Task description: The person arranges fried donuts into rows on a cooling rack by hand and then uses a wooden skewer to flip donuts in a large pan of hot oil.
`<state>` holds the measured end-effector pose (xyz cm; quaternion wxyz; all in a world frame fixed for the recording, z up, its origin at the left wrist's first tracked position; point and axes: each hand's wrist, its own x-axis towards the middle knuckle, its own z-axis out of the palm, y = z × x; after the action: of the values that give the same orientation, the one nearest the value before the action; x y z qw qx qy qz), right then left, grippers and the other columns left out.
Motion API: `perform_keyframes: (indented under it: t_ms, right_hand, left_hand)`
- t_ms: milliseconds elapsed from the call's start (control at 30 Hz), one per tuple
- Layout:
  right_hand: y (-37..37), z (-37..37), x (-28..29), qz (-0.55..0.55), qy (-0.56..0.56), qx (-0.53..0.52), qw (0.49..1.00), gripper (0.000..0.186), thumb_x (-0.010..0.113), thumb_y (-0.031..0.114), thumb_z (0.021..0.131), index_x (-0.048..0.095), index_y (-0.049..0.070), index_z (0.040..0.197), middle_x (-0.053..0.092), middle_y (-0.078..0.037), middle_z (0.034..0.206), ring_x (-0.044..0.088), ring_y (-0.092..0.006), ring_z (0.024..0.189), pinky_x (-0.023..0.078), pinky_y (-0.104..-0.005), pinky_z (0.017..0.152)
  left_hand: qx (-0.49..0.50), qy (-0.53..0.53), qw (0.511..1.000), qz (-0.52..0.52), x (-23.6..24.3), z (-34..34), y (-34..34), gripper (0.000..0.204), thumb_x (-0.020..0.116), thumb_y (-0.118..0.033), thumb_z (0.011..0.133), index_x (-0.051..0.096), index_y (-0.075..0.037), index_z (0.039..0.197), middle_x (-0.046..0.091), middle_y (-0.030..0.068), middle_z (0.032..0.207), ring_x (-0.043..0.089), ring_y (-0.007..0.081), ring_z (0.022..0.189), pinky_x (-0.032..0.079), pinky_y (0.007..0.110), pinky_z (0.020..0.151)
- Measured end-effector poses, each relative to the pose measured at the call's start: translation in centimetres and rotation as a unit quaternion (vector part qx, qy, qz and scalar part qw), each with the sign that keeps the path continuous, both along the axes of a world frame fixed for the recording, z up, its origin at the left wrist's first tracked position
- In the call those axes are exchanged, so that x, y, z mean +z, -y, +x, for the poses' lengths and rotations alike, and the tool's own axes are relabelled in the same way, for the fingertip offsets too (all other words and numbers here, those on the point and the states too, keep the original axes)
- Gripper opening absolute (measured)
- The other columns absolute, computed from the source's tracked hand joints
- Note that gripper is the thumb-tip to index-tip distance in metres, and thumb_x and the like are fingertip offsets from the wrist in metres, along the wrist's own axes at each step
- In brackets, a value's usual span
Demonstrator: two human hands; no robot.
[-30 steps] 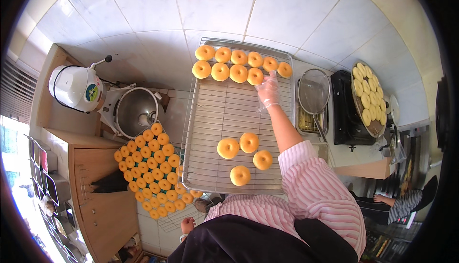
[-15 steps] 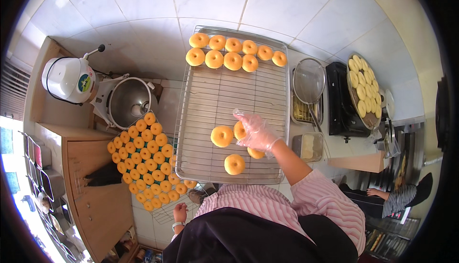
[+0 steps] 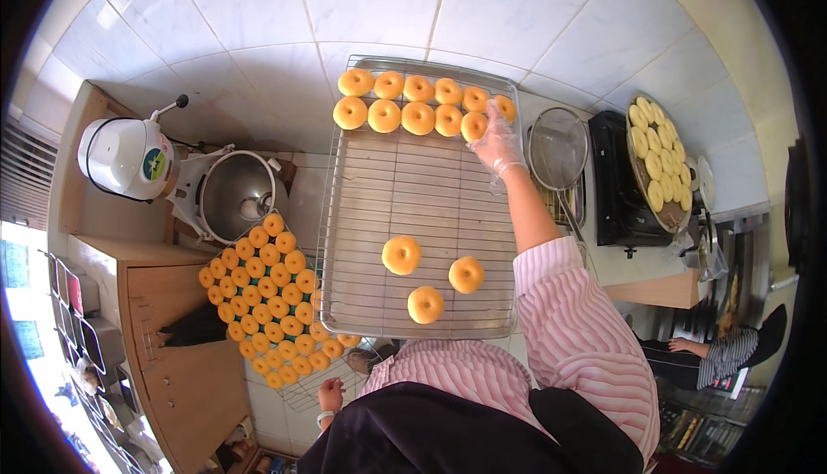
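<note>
My right hand [image 3: 491, 138], in a clear plastic glove, grips a ring doughnut [image 3: 474, 127] at the right end of the second row, near the far edge of a wire rack set on a metal tray [image 3: 379, 172]. Rows of golden doughnuts [image 3: 384, 115] lie along that edge, and three loose doughnuts [image 3: 401, 255] sit toward the near end. My left hand [image 3: 331, 393] hangs low beside my dark apron [image 3: 405, 435], its fingers loosely apart and holding nothing.
A white stand mixer [image 3: 125, 155] and a lower rack of doughnuts [image 3: 276, 302] are on the left. A strainer [image 3: 558, 148], black burner [image 3: 612, 198] and round board of pale dough rings [image 3: 655, 155] stand right. Another person's hand [image 3: 689, 346] shows far right.
My right hand moved from the loose doughnuts toward the far rows with one doughnut; the loose group went from several to three, and the second row gained one at its right end.
</note>
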<state>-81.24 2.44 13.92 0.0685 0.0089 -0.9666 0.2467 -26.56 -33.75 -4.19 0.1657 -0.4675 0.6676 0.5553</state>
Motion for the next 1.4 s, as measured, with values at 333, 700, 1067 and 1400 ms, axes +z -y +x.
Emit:
perform_keyframes:
  t_ms: [333, 700, 1067, 1400]
  right_hand:
    - [0.1, -0.2, -1.3, -0.052, 0.064, -0.108, 0.991, 0.08, 0.072, 0.021, 0.066, 0.033, -0.002, 0.132, 0.051, -0.026, 0.122, 0.049, -0.0371, 0.115, 0.042, -0.0383, 0.096]
    - [2.2, 3.8, -0.4, -0.014, -0.047, -0.015, 0.999, 0.072, 0.069, 0.021, 0.073, 0.034, -0.004, 0.131, 0.049, -0.025, 0.124, 0.05, -0.036, 0.113, 0.042, -0.0389, 0.095]
    - [11.0, 17.8, 2.1, -0.003, 0.162, 0.323, 0.932, 0.078, 0.073, 0.019, 0.07, 0.033, 0.01, 0.136, 0.049, -0.016, 0.123, 0.051, -0.033, 0.108, 0.042, -0.0388, 0.094]
    - [2.0, 8.7, 3.6, -0.022, 0.083, -0.025, 0.996, 0.081, 0.072, 0.029, 0.069, 0.034, -0.004, 0.133, 0.054, -0.025, 0.118, 0.055, -0.0351, 0.108, 0.045, -0.0376, 0.091]
  left_hand:
    - [0.015, 0.016, 1.0, 0.009, -0.4, 0.6, -0.1, 0.022, 0.055, -0.012, 0.085, 0.06, 0.005, 0.099, 0.066, 0.0109, 0.083, 0.063, 0.0167, 0.067, 0.051, 0.026, 0.059]
    - [0.007, 0.014, 1.0, 0.014, -1.4, 0.2, 1.0, 0.022, 0.055, -0.012, 0.086, 0.06, 0.005, 0.099, 0.065, 0.011, 0.083, 0.063, 0.0159, 0.067, 0.052, 0.027, 0.061]
    - [0.001, 0.022, 0.999, 0.032, -1.5, -0.5, 0.9, 0.022, 0.055, -0.012, 0.086, 0.06, 0.005, 0.099, 0.065, 0.0104, 0.082, 0.062, 0.0156, 0.065, 0.051, 0.027, 0.059]
    - [-0.025, 0.012, 0.999, 0.024, -1.6, 0.8, 0.5, 0.023, 0.055, -0.014, 0.085, 0.06, 0.004, 0.099, 0.066, 0.0101, 0.082, 0.064, 0.0169, 0.064, 0.046, 0.025, 0.053]
